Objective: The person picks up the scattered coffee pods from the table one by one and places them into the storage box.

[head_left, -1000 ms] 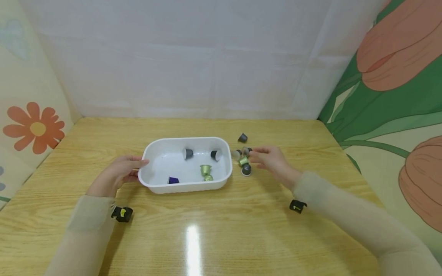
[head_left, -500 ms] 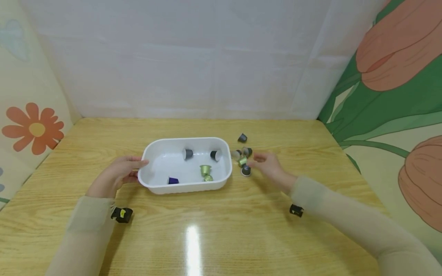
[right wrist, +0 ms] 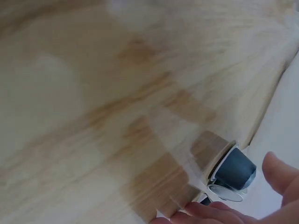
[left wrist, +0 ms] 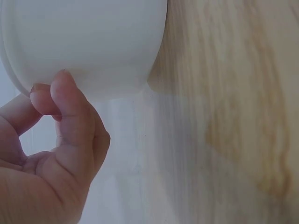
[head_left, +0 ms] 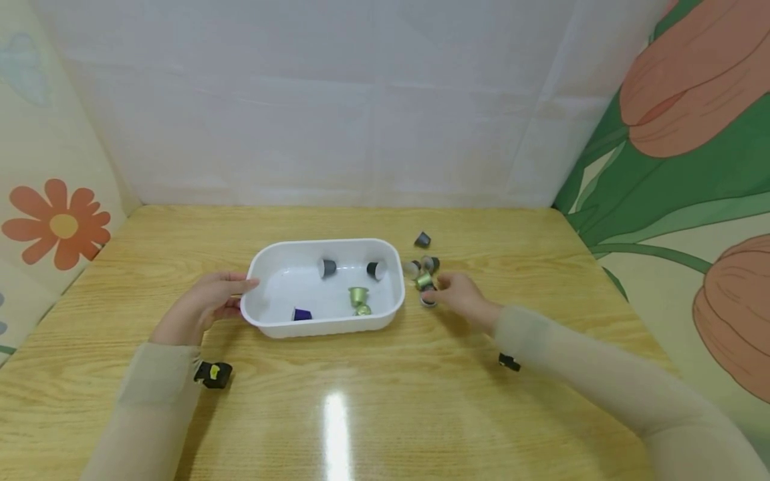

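Observation:
My left hand grips the left end of a white tub, the thumb over its rim and the fingers outside. Up close in the left wrist view, fingertips press the tub's wall. On the table right of the tub, my right hand reaches to a dark coffee capsule at the near end of a small cluster, partly covering it. The right wrist view shows a dark capsule between thumb and fingers, with a gap at the thumb. A green capsule lies just beyond.
Inside the tub are dark capsules, green capsules and a purple capsule. A lone dark capsule lies behind the cluster. The wooden table ends at a white cloth backdrop.
My right hand has moved nearer and slightly left, from beside the cluster's far capsules down to the near dark capsule. The left hand and tub have stayed put.

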Demonstrator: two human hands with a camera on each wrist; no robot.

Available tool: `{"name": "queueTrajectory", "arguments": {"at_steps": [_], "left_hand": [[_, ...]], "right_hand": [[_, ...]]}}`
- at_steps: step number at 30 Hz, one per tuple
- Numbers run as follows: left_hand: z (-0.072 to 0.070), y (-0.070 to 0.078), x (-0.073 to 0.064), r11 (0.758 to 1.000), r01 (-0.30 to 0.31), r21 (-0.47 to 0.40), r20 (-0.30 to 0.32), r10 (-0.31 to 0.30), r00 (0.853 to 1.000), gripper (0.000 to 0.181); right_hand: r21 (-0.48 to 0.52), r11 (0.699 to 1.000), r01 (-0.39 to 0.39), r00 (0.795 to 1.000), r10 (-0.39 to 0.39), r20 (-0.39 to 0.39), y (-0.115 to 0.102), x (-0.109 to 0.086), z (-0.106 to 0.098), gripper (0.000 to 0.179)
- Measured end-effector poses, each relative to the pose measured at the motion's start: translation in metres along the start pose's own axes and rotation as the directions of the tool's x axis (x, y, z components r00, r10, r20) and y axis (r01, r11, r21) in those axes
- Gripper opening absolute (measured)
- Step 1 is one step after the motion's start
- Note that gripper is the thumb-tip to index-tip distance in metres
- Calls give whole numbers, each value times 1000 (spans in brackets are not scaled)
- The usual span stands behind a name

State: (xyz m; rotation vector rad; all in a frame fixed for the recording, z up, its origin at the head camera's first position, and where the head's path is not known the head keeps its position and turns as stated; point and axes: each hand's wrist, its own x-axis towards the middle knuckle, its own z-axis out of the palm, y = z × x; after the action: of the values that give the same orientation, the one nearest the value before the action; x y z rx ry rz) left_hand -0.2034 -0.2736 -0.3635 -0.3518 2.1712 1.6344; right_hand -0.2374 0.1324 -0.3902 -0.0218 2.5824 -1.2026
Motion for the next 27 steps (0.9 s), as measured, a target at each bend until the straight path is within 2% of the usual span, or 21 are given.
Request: {"name": "queueTrajectory", "arguments": {"at_steps": [4,6,10,14,27], "left_hand": [[0,0,0,1000,-1,-1,2,1,1000,45],[0,0,0,1000,-3,1,6,3,1000,45],[0,0,-1,1000,1,8,6,-1,1000,46],[0,0,0,1000,1,6,6,-1,1000,47],[1,1,0,1000,-2,19,-1,2,1000,49]], "right_hand": [[-27,1000,-5,1000,5,4,0,1,2,44],[-30,999,-14,1000,14,-2,0,2,2,48],[-35,999,-16,1000,16,1,0,3,1,43],[-61,998,-5,1000,5,-5,1,4,-1,32],[-136,990,36,999,-38,-16,2,5,0,29]]}}
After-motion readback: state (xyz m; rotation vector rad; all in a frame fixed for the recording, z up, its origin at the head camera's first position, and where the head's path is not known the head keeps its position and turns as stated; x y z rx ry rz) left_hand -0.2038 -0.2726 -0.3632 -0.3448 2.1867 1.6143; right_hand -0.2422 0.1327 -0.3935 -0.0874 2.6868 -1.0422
